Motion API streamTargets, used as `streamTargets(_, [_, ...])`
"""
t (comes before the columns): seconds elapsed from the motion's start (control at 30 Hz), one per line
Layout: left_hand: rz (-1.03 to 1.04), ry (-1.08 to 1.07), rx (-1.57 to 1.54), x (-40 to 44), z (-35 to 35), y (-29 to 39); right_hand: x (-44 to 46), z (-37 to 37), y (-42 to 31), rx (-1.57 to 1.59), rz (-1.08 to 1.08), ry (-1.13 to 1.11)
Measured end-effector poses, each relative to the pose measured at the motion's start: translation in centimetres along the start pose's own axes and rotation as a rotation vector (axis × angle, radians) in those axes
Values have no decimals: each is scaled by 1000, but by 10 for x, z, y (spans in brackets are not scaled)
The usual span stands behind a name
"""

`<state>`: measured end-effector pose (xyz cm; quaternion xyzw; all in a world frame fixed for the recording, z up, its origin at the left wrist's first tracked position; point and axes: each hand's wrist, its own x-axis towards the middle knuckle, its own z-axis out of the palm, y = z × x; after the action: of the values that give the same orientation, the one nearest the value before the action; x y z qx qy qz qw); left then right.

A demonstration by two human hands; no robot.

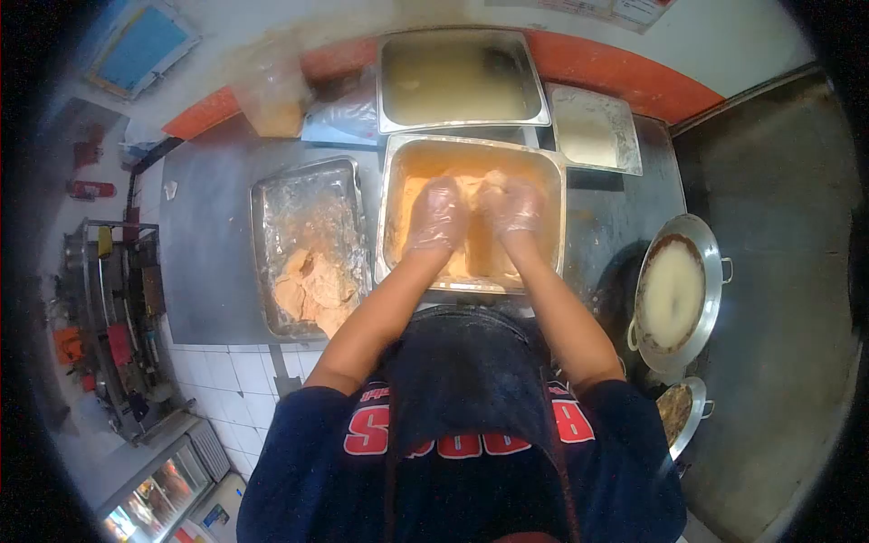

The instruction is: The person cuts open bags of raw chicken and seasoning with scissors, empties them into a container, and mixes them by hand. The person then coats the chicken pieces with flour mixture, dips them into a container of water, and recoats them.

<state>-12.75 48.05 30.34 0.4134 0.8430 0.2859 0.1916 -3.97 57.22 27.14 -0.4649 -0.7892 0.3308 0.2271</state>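
Note:
Both hands wear clear plastic gloves and are inside a deep metal pan (561, 226) of orange-tinted flour (407, 195). My left hand (440, 213) is at the pan's middle left, its fingers curled down at the flour; what they close on is hidden. Just to its right, my right hand (514, 208) has its fingers curled by a pale floured lump (493, 181), too blurred to name. Left of the pan lies a shallow metal tray (262, 217), dusted with flour and holding flat pinkish raw meat pieces (312, 285) at its near end.
Behind the pan stands another deep pan (385, 90) with cloudy pale liquid. A tray of white flour (588, 136) is at the back right. To the right are a wide pan with pale foamy contents (672, 294) and a smaller pan (674, 412). A plastic bag (344, 118) lies back left.

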Motion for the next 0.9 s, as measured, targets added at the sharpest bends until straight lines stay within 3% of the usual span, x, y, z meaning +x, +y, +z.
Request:
streamTargets(0.03, [-88, -33, -47, 3, 5, -7, 0, 2, 5, 57, 4, 58])
streamTargets(0.07, [70, 125, -107, -4, 24, -10, -11, 6, 4, -33, -180, 99])
streamTargets(0.17, [-16, 111, -8, 4, 25, -14, -6, -8, -5, 184, -168, 79])
streamTargets(0.2, [55, 129, -3, -1, 13, -16, 11, 18, 35, 216, 78, 17])
streamTargets(0.23, [48, 121, -4, -2, 6, -12, 14, 10, 31, 214, 86, 10])
streamTargets(0.3, [27, 56, 33, -6, -1, -7, 10, -16, 9, -171, 10, -139])
streamTargets(0.33, [114, 154, 57, -6, -1, -8, 22, -13, 12, -163, -14, -115])
streamTargets(0.4, [139, 158, 62, 1, -5, -11, 18, 0, 36, 385, 53, 7])
streamTargets(0.43, [151, 138, 62, -3, -4, -15, 10, -7, 35, 379, 69, -4])
streamTargets(0.5, [257, 221, 84, 3, 4, -34, 22, -29, 14, -45, 52, -41])
streamTargets(0.6, [132, 109, 68, 1, -6, -30, 29, -30, 19, 161, -11, -21])
streamTargets(0.63, [51, 61, -150, 0, -10, -29, 27, -37, 12, 160, -11, -20])
streamTargets(0.67, [-29, 15, -367, 2, -14, -28, 27, -50, -6, 296, 121, -148])
streamTargets(0.7, [-26, 17, -366, 3, -20, -31, 28, -62, -22, 432, 253, -276])
streamTargets(0.77, [314, 267, 22, 7, -36, -32, 37, -83, -48, 357, 221, -343])
streamTargets(0.83, [316, 217, 170, 17, -71, -12, 51, -89, -58, 283, 190, -407])
streamTargets(0.9, [324, 170, 321, 34, -99, 1, 77, -89, -64, 191, -93, -197])
